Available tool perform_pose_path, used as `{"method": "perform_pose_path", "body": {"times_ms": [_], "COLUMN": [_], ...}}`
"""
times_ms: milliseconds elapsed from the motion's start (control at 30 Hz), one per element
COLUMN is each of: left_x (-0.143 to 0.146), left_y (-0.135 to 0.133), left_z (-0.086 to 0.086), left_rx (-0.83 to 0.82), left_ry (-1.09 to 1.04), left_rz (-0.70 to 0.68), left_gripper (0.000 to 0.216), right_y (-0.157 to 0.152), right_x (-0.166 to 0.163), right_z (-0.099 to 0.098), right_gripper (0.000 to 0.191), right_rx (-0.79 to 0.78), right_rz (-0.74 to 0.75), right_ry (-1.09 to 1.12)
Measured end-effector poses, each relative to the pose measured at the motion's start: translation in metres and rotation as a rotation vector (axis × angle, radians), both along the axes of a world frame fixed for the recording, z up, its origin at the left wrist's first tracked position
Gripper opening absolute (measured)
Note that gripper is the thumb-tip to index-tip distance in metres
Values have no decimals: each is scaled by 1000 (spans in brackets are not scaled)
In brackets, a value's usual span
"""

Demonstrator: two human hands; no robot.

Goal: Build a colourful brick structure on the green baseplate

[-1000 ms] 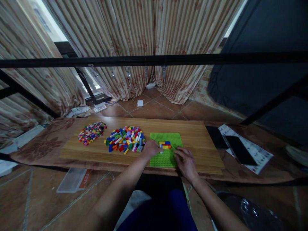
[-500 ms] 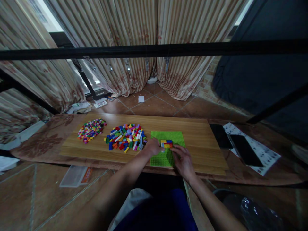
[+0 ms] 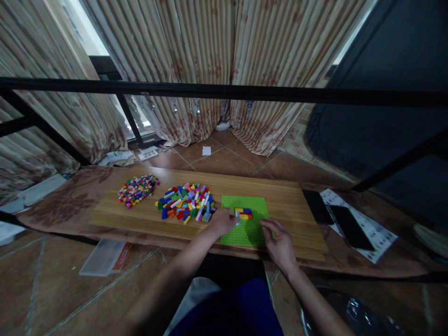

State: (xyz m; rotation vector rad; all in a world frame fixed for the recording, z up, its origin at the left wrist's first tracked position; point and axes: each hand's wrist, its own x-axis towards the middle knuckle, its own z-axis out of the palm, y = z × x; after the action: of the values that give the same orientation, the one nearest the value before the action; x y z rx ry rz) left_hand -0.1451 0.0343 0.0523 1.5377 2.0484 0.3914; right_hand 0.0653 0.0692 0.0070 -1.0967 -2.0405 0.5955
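Observation:
A green baseplate (image 3: 229, 238) carries a small flat group of bricks (image 3: 247, 216) in yellow, blue, red and light blue. At the group's left side, my left hand (image 3: 222, 222) is closed, its thumb and finger on a light blue brick (image 3: 238, 223). To the right, my right hand (image 3: 279, 239) hovers over the plate's right edge, apart from the bricks. Its fingertips are pinched together, and whatever may be between them is too small to make out.
On the wooden board (image 3: 294, 210), a pile of mixed bricks (image 3: 189, 201) lies left of the plate. A pile of tiny pieces (image 3: 137, 189) sits farther left. At right are a dark phone (image 3: 352, 227) and a printed sheet (image 3: 381, 240). A black rail (image 3: 224, 91) crosses beyond the board.
My right hand has drawn away from the bricks, to the right. My left hand stays by the group's left side. The camera view has tilted slightly.

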Motion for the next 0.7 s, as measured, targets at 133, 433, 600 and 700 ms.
{"method": "perform_pose_path", "body": {"times_ms": [133,433,600,700], "left_x": [5,-8,-26,-34], "left_y": [-47,-118,-134,-149], "left_z": [-3,-48,-50,-54], "left_rx": [121,164,185,199], "left_ry": [-128,-471,-579,-645], "left_rz": [30,232,345,379], "left_gripper": [26,13,14,15], "right_y": [-5,-23,-27,-29], "right_x": [1,-1,-6,-6], "right_z": [-15,-41,-42,-40], "right_gripper": [31,33,34,34], "right_rx": [30,216,279,299], "right_rz": [-51,-119,-153,-159], "right_ry": [-153,-397,-456,-466]}}
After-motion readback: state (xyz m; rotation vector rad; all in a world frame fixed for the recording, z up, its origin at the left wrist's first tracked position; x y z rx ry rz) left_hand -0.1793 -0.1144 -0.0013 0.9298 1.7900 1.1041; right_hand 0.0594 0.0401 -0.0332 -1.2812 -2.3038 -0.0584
